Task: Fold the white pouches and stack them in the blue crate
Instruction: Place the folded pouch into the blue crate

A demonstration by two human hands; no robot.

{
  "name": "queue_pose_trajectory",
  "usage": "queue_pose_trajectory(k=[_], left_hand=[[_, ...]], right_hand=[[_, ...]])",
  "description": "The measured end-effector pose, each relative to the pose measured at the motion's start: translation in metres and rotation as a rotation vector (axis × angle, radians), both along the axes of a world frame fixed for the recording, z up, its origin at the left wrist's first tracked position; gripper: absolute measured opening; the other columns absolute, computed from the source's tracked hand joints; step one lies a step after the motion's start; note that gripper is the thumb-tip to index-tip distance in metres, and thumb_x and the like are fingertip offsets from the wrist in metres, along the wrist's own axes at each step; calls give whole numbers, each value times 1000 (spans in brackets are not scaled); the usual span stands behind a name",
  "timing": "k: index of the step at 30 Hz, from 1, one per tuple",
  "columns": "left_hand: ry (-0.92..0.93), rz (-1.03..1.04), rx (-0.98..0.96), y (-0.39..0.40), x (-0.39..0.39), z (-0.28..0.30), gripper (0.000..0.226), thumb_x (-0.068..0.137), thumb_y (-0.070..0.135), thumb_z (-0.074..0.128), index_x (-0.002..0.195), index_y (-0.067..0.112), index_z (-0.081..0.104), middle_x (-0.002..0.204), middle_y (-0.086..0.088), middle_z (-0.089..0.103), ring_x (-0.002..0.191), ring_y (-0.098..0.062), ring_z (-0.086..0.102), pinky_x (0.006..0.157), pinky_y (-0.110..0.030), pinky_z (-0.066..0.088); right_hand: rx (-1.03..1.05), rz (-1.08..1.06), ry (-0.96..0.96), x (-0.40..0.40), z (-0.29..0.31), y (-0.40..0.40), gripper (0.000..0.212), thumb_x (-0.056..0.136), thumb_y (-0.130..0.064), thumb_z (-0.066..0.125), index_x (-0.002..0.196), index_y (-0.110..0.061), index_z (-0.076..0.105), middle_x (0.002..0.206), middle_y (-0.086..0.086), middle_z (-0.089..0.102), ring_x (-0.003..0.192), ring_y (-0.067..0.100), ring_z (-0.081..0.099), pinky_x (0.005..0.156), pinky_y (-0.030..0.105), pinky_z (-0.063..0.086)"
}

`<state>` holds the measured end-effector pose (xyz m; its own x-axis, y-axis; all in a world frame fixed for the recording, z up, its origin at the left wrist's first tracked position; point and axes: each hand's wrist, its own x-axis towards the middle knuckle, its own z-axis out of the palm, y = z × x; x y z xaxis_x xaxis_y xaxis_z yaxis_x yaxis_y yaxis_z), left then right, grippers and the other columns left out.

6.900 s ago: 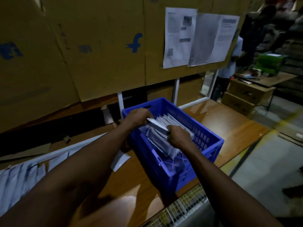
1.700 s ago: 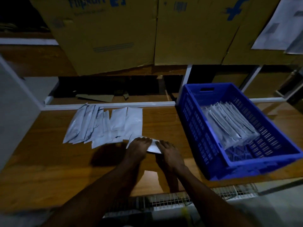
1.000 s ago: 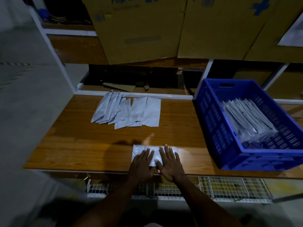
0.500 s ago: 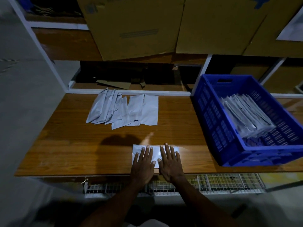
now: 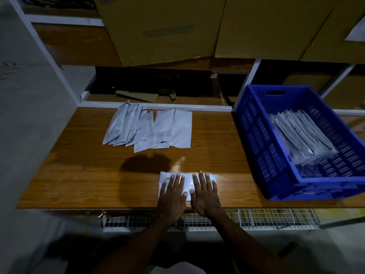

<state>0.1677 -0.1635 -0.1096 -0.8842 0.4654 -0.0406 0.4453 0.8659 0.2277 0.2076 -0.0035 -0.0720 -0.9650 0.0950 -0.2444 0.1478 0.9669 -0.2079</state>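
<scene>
One white pouch (image 5: 188, 179) lies flat near the front edge of the wooden table (image 5: 79, 175). My left hand (image 5: 172, 196) and my right hand (image 5: 205, 194) rest palm-down on it side by side, fingers spread, covering most of its near half. A fan of several unfolded white pouches (image 5: 150, 128) lies at the back of the table. The blue crate (image 5: 256, 135) stands at the right, holding a leaning row of folded white pouches (image 5: 300, 133).
Large cardboard boxes (image 5: 167, 26) sit on the shelf above the table. A white frame rail (image 5: 158, 106) runs along the table's back edge, with cardboard scraps (image 5: 138, 95) behind it. A white wire grid (image 5: 256, 218) hangs below the front edge. Grey floor lies to the left.
Earlier both hands were in the crate with folded pouches. Since then they brought one pouch to the front of the table and flattened it. Over the last half second the hands hardly moved.
</scene>
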Motion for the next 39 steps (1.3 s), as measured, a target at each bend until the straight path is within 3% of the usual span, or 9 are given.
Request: queue_pose_trajectory(k=[13,16,18,20,22,27,31,34,39], left_hand=[[-111,-6,-16,2,-3,18,65,104,50,24,159,25,-1,166,-1,-6,153,-18,-9,125,-45,0],[-124,-12,46,2,-11,32,60,105,48,29,159,25,17,166,1,13,153,-19,8,123,-44,11],[-130,-28,39,0,-22,41,52,105,40,36,155,25,31,162,2,29,149,-19,23,120,-43,21],[-147,-65,17,-3,-33,49,53,99,27,52,150,26,39,155,3,38,143,-20,33,115,-41,32],[-172,-68,26,-6,-43,55,66,86,17,68,146,27,42,143,2,45,132,-20,43,105,-40,43],[-110,-73,-38,-8,-55,58,63,83,31,72,141,29,45,142,4,47,131,-20,43,113,-42,30],[-56,-101,-29,-11,-61,61,51,82,35,73,130,30,54,128,7,58,125,-18,50,116,-47,26],[-18,-96,88,-8,-67,78,21,85,27,72,103,34,63,97,9,68,100,-16,65,92,-40,50],[347,-170,227,-5,-78,108,21,77,9,76,96,17,70,89,-3,69,83,-23,65,75,-39,51]], right_hand=[[-22,48,-185,-12,16,4,68,105,-48,17,157,-18,-14,153,4,-35,149,28,-24,120,49,-9],[-108,56,-213,-18,36,14,65,105,-48,17,160,-17,1,165,6,-15,153,29,-10,122,48,2],[-135,68,-178,-24,49,22,68,98,-48,23,157,-15,24,166,10,9,151,34,15,119,48,21],[-105,43,-105,-29,57,27,55,94,-41,39,143,-18,46,157,11,34,136,36,41,105,48,40],[-62,20,-62,-31,61,28,44,91,-35,55,133,-23,50,141,8,53,124,35,50,95,47,43],[36,61,-48,-34,58,30,59,83,-41,68,135,-21,49,135,7,54,124,32,47,98,44,36],[73,89,-29,-39,71,27,44,77,-36,74,118,-20,63,126,6,57,117,31,52,96,40,34],[69,92,43,-45,82,27,42,79,-28,72,120,-27,64,120,3,60,112,28,55,97,44,36],[63,54,235,-49,98,32,39,74,-31,77,108,-24,61,101,-2,68,96,21,63,98,41,39]])
